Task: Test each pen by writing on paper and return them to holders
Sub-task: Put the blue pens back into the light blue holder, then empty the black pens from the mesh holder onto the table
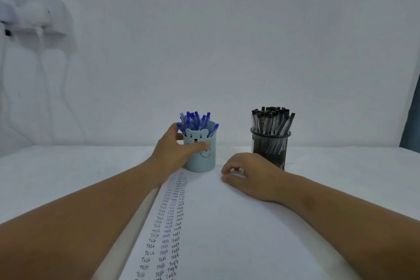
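Observation:
A light blue cup holder with a bear face (204, 161) stands at the far end of the paper, filled with several blue pens (196, 120). My left hand (175, 151) grips this cup, thumb across its front and fingers round its left side. To the right stands a black mesh holder (270, 145) packed with several black pens (272, 118). My right hand (250, 174) rests on the white paper (227, 234) just in front of the mesh holder, fingers loosely curled, holding nothing. Three columns of the handwritten word "Test" run down the paper's left part.
The white table (68, 177) extends left and right of the paper and ends at a white wall. A blurred white fixture with hanging cables (34, 18) sits on the wall at far left. A dark edge (411, 120) shows at far right.

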Motion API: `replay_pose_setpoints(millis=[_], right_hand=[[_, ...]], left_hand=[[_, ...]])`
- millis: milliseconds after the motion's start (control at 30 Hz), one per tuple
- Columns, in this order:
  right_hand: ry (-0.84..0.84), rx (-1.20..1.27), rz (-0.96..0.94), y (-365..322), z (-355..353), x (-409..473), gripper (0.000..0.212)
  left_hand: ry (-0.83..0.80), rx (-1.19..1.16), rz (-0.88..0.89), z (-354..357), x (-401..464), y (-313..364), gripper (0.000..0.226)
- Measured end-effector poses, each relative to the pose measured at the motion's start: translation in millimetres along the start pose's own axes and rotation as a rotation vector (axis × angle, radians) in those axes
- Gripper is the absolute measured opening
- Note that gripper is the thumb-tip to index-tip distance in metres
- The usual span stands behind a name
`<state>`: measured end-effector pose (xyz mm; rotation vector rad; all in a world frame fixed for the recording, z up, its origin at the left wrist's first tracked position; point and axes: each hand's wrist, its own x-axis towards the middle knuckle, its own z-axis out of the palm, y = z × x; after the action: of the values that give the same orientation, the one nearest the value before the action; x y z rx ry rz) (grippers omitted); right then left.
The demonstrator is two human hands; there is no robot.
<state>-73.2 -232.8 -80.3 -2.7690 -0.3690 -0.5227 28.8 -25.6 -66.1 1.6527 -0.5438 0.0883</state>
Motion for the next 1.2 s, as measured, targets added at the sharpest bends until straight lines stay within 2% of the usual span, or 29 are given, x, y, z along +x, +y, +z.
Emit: replay_pose_setpoints(millis=[67,233,300,400,467,533,600,700,800,867,967,1033,1067,1167,1200], right_hand=[[0.001,-0.018,-0.013,1,3,2,0.021],[-0.023,-0.045,-0.014,1,2,0,0.025],[0.036,-0.062,-0.003,-2,-1,-4,0.025],[0.289,0.003,0.035,-9,-13,-11,0.017],[0.438,0.047,0.104,-9,-24,-15,0.024],[0.567,0.076,0.16,-6,-34,-20,0.037],[0.707,0.079,0.188,1,-44,-25,0.039],[0.902,0.192,0.209,17,-49,-28,0.035],[0.943,0.272,0.224,32,-46,-31,0.031],[0.905,0.356,0.289,38,-44,-32,0.035],[0.773,0.565,0.437,42,-44,-34,0.056],[0.667,0.644,0.452,44,-45,-34,0.064],[0.638,0.651,0.442,45,-44,-34,0.066],[0.656,0.596,0.401,45,-46,-35,0.068],[0.676,0.583,0.387,44,-48,-35,0.069]], left_hand=[[-0.004,0.026,0.011,1,1,-5,0.066],[-0.023,0.123,0.003,-2,-4,-6,0.089],[0.112,0.234,0.084,-1,-13,1,0.092],[0.367,0.273,0.428,4,-31,25,0.062],[0.38,0.241,0.596,12,-42,46,0.034],[0.31,0.258,0.669,27,-50,60,0.025],[0.158,0.309,0.606,47,-56,67,0.022],[-0.077,0.407,0.301,78,-54,66,0.018],[-0.217,0.522,0.068,102,-46,64,0.063],[-0.219,0.532,-0.007,112,-37,63,0.088],[-0.266,0.445,-0.132,119,-18,62,0.105],[-0.313,0.396,-0.169,124,-10,61,0.099],[-0.319,0.375,-0.158,127,-9,60,0.087],[-0.281,0.312,-0.081,135,-8,62,0.045],[-0.273,0.297,-0.061,137,-9,66,0.04]])
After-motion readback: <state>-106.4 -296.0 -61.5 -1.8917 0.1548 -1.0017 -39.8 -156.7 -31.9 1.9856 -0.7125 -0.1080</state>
